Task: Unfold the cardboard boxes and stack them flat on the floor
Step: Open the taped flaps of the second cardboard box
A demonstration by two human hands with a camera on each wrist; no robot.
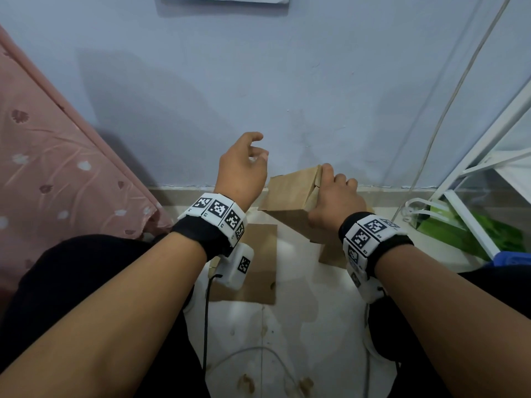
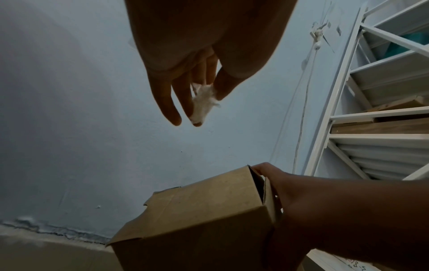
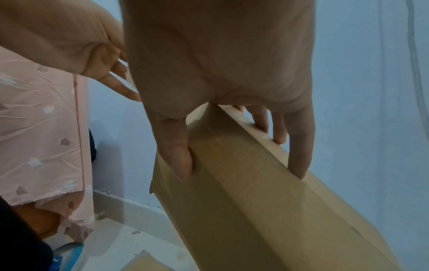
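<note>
A brown cardboard box [image 1: 287, 196] hangs tilted above the floor, close to the blue wall. My right hand [image 1: 330, 179] grips its upper right edge. In the right wrist view the thumb [image 3: 178, 157] presses one face of the box [image 3: 243, 210] and the fingers [image 3: 299, 155] wrap over the far face. My left hand [image 1: 258, 147] is raised to the left of the box, apart from it. In the left wrist view its thumb and fingers [image 2: 171, 108] pinch a small white scrap [image 2: 205, 97]. A flattened piece of cardboard [image 1: 258, 271] lies on the floor below my left wrist.
A pink patterned cloth [image 1: 43, 156] hangs at the left. At the right stands a white metal rack [image 1: 474, 173], with a green bag [image 1: 459, 228] at its foot. Cables [image 1: 247, 354] trail over the pale tiled floor [image 1: 301, 326]. My dark-clothed knees frame both sides.
</note>
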